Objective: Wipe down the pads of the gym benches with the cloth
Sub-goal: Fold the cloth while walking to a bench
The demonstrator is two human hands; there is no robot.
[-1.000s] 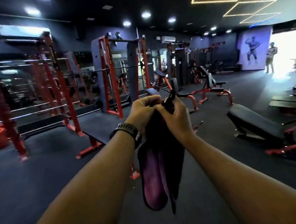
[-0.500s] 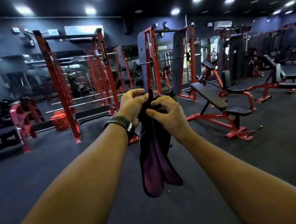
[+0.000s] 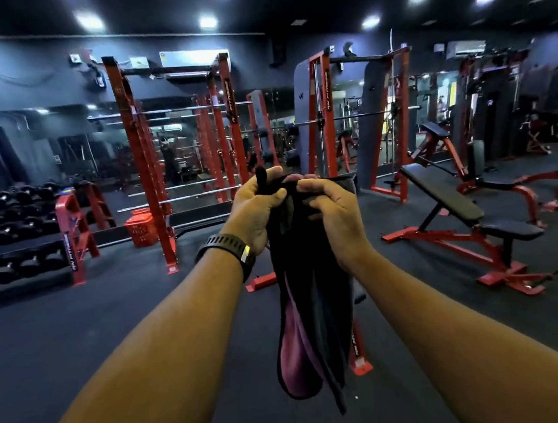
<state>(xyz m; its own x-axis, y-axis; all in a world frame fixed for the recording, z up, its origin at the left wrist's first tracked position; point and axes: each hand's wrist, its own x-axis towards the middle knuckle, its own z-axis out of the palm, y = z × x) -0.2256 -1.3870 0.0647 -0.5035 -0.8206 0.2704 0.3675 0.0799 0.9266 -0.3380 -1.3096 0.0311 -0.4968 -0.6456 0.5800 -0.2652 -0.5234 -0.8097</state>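
Observation:
A dark cloth (image 3: 312, 314) with a purple inner side hangs in front of me, bunched at its top edge. My left hand (image 3: 253, 210), with a black watch on its wrist, grips the top of the cloth. My right hand (image 3: 334, 212) grips the same edge right beside it. To the right stands an inclined bench (image 3: 441, 194) with a black back pad, a black seat pad (image 3: 512, 230) and a red frame. The cloth and my arms hide part of a red-framed bench just behind them.
Red squat racks (image 3: 143, 163) and a Smith machine (image 3: 357, 117) line the mirrored wall ahead. A dumbbell rack (image 3: 15, 235) fills the left side, with a red crate (image 3: 141, 229) near it. More red benches (image 3: 556, 178) stand at the far right. Dark rubber floor stretches all around.
The view has swung left, so the inclined bench sits further right and the dumbbell rack has come into sight. Both hands keep hold of the cloth's top edge.

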